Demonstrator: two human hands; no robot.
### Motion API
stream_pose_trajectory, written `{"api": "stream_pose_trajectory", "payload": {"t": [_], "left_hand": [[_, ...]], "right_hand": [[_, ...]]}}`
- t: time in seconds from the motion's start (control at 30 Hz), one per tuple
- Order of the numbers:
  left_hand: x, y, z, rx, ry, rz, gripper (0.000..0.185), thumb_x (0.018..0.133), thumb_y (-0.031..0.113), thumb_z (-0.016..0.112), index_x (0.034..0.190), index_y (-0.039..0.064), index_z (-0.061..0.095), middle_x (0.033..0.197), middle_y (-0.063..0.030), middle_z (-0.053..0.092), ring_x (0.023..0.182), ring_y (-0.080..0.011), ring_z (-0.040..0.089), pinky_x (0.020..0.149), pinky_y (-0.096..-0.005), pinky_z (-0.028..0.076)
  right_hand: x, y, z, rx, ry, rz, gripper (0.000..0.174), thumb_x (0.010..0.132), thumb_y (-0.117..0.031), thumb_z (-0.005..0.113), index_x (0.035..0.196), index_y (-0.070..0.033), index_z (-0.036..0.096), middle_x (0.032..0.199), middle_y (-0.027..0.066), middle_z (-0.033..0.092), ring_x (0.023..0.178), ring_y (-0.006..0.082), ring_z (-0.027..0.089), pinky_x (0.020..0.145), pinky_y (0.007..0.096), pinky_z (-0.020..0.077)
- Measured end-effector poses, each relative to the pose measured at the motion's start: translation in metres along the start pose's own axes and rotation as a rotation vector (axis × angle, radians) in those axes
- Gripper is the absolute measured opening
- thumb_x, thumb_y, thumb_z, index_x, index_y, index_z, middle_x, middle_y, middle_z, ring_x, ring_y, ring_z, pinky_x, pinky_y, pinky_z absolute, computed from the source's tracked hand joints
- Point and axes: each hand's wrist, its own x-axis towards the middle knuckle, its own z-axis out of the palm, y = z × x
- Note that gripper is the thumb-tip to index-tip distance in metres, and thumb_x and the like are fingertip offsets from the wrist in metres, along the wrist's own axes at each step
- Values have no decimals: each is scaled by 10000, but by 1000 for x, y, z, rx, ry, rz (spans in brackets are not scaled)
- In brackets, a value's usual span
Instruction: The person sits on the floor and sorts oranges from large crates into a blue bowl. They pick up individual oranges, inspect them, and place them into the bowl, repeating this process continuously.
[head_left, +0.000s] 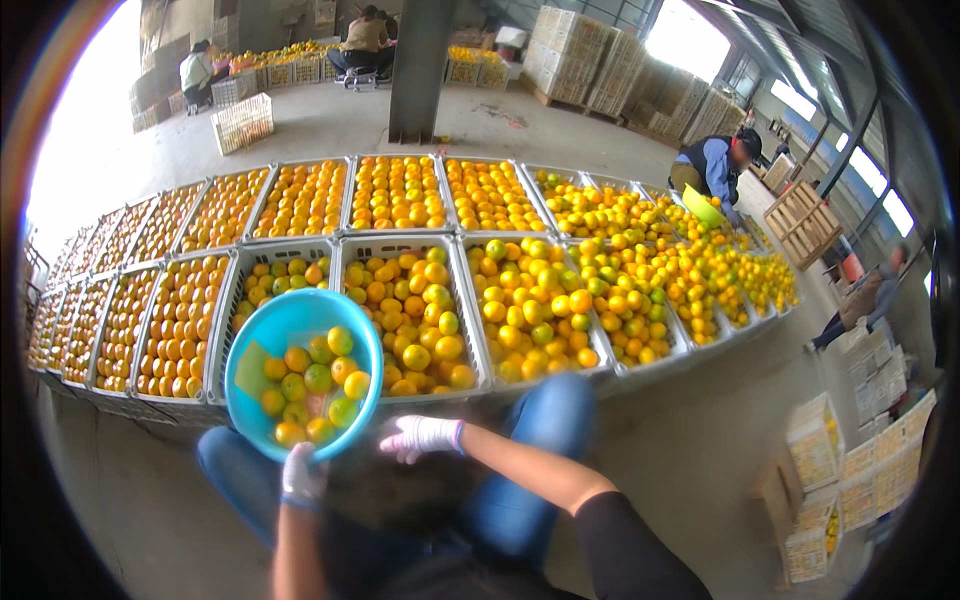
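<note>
My left hand (302, 476), in a whitish glove, grips the near rim of a blue plastic basin (244, 409). Several orange and green-tinged citrus fruits (318, 378) lie in the basin, beside a yellowish flat piece (255, 369). The basin is tilted over the near edge of a crate of mixed fruit. My right hand (421, 437), gloved too, hovers just right of the basin over my lap, fingers apart, with no fruit seen in it. Before me stands a grey plastic crate (484, 352) of loosely heaped citrus; to the left, a crate (180, 330) holds fruit in neat rows.
Two long rows of crates (345, 199) curve across the view, with heaped fruit at right. A co-worker (709, 169) bends there with a yellow-green basin (701, 208). A steel column (420, 75) rises behind. Stacked crates (814, 450) stand at lower right; another person (862, 300) sits nearby.
</note>
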Motion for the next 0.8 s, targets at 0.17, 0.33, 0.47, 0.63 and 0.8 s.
{"api": "stream_pose_trajectory", "payload": {"t": [0.17,0.33,0.47,0.63,0.8], "left_hand": [[6,12,9,85,16,100,282,830,75,645,1077,8,525,867,-112,639,684,-258,677,482,-260,561],[-5,-25,106,159,78,54,160,815,75,660,912,46,537,777,-67,581,595,-199,605,462,-261,533],[48,-57,142,174,55,-61,212,858,75,630,1048,96,538,948,-90,585,789,-247,621,628,-376,575],[107,-94,155,203,77,-122,299,861,188,716,1125,176,575,997,-65,621,829,-231,622,611,-355,521],[60,-114,195,116,-80,-52,261,900,239,715,1098,133,582,947,-50,631,827,-216,626,640,-360,530]], "right_hand": [[-41,27,-24,85,29,-55,506,996,-298,630,1379,7,498,1109,99,629,894,192,664,731,322,582],[-118,38,-72,0,139,-10,451,1003,-238,612,1387,-31,498,1105,62,629,900,131,619,759,281,550],[-152,44,-113,-96,208,-25,441,995,-247,618,1361,-21,521,1112,73,645,891,127,627,755,287,557],[-192,40,-206,-39,367,-69,368,983,-243,629,1270,-16,590,966,75,668,779,128,663,639,261,536],[-201,47,-327,-561,844,139,608,872,-319,697,1366,-13,515,1189,199,669,1039,288,667,913,374,542]]}}
